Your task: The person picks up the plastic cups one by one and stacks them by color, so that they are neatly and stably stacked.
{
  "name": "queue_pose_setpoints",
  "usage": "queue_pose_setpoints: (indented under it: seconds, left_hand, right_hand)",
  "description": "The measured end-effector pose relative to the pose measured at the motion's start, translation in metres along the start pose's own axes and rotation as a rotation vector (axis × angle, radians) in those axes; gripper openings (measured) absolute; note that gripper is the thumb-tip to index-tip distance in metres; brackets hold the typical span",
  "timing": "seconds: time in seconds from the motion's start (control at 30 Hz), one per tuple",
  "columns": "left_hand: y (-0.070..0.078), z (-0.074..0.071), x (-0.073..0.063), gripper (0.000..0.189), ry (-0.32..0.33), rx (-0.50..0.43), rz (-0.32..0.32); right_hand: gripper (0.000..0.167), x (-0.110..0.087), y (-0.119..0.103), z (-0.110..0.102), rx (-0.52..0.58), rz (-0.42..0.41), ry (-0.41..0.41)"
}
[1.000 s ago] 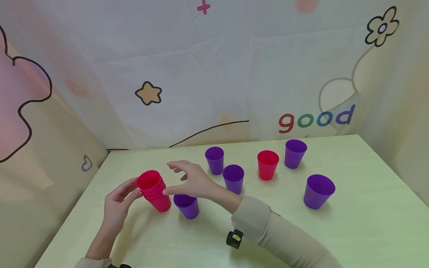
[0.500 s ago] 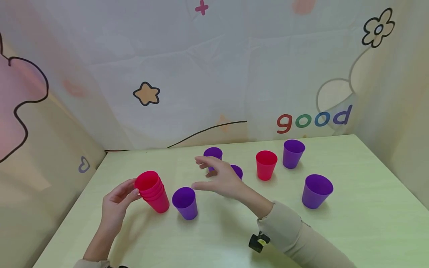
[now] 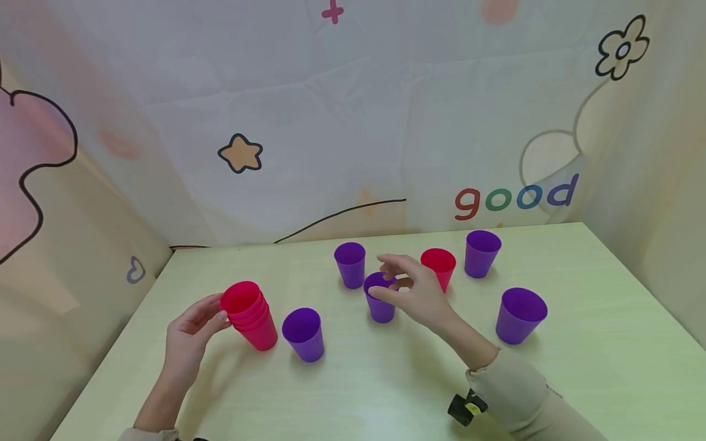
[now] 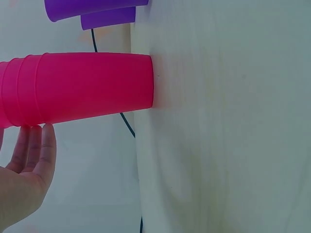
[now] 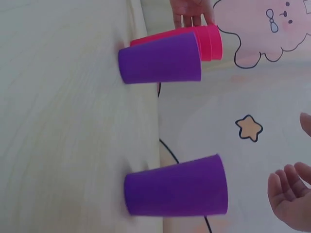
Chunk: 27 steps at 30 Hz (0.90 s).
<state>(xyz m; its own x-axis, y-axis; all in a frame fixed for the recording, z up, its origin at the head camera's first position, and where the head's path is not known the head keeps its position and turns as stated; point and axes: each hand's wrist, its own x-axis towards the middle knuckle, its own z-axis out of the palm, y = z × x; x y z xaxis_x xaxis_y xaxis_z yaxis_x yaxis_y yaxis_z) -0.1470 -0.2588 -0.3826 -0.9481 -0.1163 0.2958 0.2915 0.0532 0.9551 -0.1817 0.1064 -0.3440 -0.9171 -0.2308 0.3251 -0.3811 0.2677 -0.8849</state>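
Note:
My left hand point(image 3: 187, 340) holds a stack of several red cups point(image 3: 260, 327) near the top rims, thumb on the near side. In the left wrist view the fingertips point(image 4: 47, 136) touch the stacked rims, and the stack's base meets the table. My right hand point(image 3: 421, 293) is in the air with nothing in it, fingers loosely bent. It overlaps a purple cup point(image 3: 380, 311) and partly hides a single red cup point(image 3: 441, 264) behind it. Another purple cup point(image 3: 310, 344) stands upright just right of the red stack.
More upright purple cups stand on the pale green table point(image 3: 353, 398): one at the back middle point(image 3: 350, 269), one at the back right point(image 3: 482, 257) and one at the right point(image 3: 517, 324). A printed cloth point(image 3: 331, 141) hangs along the table's back edge.
My right hand has moved right, away from the red stack and past the middle purple cups towards the single red cup. My left hand keeps its hold on the stack.

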Motion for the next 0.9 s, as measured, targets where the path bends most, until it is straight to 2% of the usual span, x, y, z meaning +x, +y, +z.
queue_pose_setpoints:
  seconds: [0.23,0.37,0.53,0.7,0.9]
  left_hand:
    - [-0.001,-0.001,0.0,0.035,-0.004,0.012,-0.005]
    - [0.0,0.0,0.001,0.037,0.005,0.028,-0.028]
    - [0.0,0.0,0.0,0.039,0.008,0.042,-0.05]
    - [0.0,0.0,0.001,0.039,0.009,0.052,-0.05]
    - [-0.001,0.0,0.002,0.038,0.012,0.055,-0.049]
  right_hand:
    - [0.053,-0.009,0.015,-0.017,-0.079,0.071,0.175]
    - [0.057,-0.012,0.024,-0.026,-0.125,0.146,0.237]
    - [0.06,-0.015,0.036,-0.033,-0.161,0.194,0.305]
    - [0.067,-0.016,0.044,-0.038,-0.186,0.234,0.347]
    - [0.076,-0.014,0.051,-0.042,-0.202,0.32,0.35]
